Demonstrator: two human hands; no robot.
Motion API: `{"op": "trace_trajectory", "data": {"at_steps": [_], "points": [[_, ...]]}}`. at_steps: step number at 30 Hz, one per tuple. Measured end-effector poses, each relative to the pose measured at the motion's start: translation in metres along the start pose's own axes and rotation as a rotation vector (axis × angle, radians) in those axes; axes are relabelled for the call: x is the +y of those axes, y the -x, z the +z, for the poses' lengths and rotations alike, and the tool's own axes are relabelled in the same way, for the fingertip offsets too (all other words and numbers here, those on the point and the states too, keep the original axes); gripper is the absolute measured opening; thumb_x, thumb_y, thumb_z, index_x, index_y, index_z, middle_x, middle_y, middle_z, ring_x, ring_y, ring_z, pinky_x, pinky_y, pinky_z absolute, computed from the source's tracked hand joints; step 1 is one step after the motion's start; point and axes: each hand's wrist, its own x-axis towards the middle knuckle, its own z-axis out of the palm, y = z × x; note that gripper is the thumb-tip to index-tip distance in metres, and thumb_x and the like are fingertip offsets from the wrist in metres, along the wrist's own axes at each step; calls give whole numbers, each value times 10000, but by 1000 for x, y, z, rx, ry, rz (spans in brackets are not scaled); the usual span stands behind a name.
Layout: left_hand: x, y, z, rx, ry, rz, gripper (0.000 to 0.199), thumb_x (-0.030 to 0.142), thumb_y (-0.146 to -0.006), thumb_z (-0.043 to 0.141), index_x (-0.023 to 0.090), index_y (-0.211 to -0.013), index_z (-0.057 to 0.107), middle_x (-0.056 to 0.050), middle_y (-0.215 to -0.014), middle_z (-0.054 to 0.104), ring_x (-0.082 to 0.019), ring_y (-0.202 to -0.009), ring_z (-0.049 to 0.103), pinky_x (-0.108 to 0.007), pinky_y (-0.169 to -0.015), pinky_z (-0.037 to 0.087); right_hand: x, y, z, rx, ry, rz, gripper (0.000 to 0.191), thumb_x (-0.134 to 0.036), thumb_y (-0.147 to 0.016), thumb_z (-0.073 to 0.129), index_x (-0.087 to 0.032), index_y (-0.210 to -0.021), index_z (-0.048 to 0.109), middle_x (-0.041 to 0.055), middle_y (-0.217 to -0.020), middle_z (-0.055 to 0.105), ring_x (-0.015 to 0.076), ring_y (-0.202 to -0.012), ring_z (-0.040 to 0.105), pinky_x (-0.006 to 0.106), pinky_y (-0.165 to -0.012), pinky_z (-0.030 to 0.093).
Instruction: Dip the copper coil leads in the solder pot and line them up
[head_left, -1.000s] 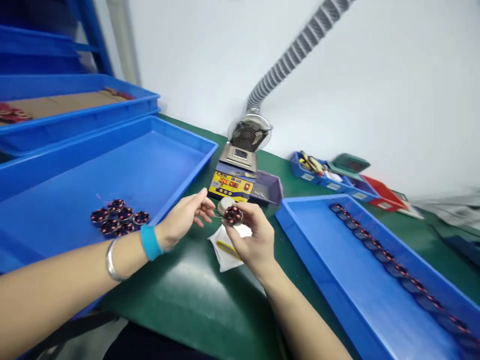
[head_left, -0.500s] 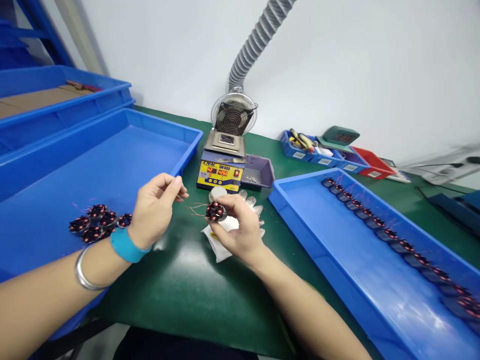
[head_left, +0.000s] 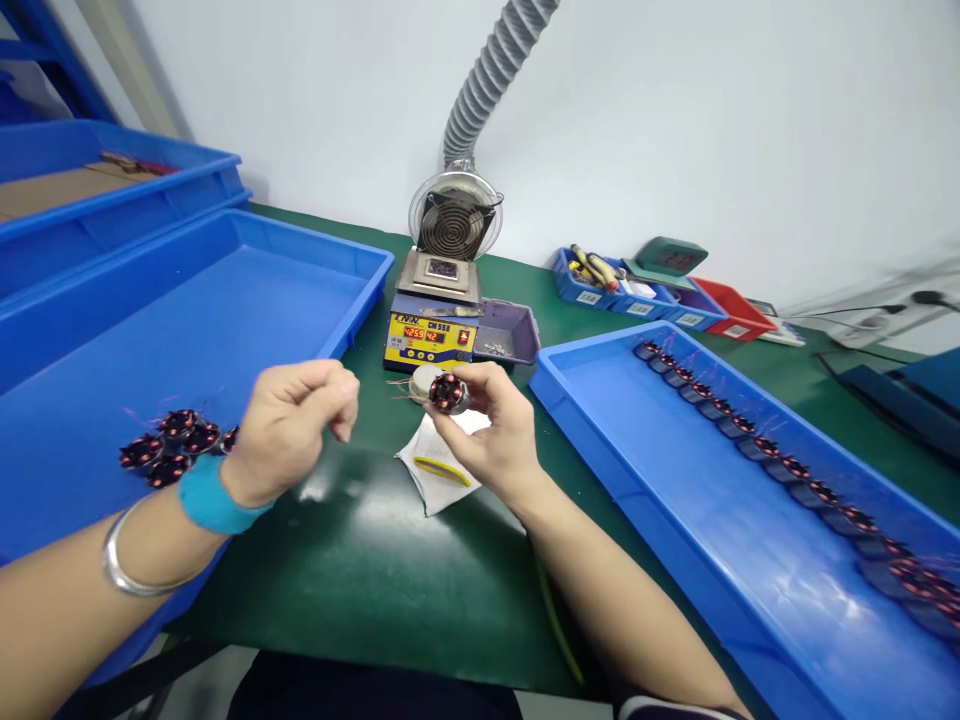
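My right hand (head_left: 496, 425) holds a round black part with copper windings (head_left: 448, 393) between thumb and fingers, its face turned up toward me. Thin copper wires stick out from its left side. My left hand (head_left: 296, 425) is closed, thumb against the curled fingers, apart from the part; what it pinches, if anything, is too small to make out. Below the held part lies a white cloth (head_left: 431, 480) with a yellow-edged mark. A round pale tin (head_left: 426, 380) stands just behind the part.
A solder pot (head_left: 429, 340) with a fume hose (head_left: 495, 75) stands at the back centre, beside a grey bin (head_left: 510, 325). Blue trays on the left (head_left: 300, 245) and right (head_left: 615, 480) hold more wound parts. Small bins (head_left: 637, 300) line the back right.
My left hand has moved left and slightly down, and its fingers are curled more tightly. The held part has shifted up and right, with its wires now pointing behind it toward the tin.
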Motion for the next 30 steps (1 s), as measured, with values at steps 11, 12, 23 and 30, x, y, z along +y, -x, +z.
{"op": "trace_trajectory", "data": {"at_steps": [11, 12, 23, 30], "points": [[-16, -4, 16, 27, 60, -234, 166, 236, -687, 576, 167, -838, 589, 4, -699, 619, -127, -584, 561, -258, -540, 430, 8, -7, -6, -47, -49, 185, 387, -270, -718, 732, -189, -1056, 564, 29, -870, 650, 144, -710, 649, 306, -706, 582], [-16, -3, 17, 22, 27, -216, 189, 230, -695, 578, 166, -872, 586, -1, -736, 627, -128, -615, 571, -258, -566, 444, 10, -7, -7, -58, -38, 194, 409, -282, -714, 736, -190, -1074, 565, 34, -875, 654, 152, -718, 649, 314, -705, 582], [-12, 0, 13, 18, -432, 270, 64, 180, -780, 567, 166, -786, 629, -14, -764, 647, -133, -708, 589, -240, -644, 463, -6, -7, -3, -177, 127, -25, 322, -223, -778, 669, -198, -1085, 572, 68, -996, 653, 171, -857, 644, 316, -780, 548], [-8, 0, 9, -96, -475, 265, 159, 237, -840, 507, 181, -778, 643, -7, -754, 662, -138, -691, 584, -240, -674, 452, -6, -6, -9, -208, 155, -117, 333, -161, -783, 639, -218, -1104, 569, 66, -1031, 651, 181, -916, 635, 338, -827, 534]]}}
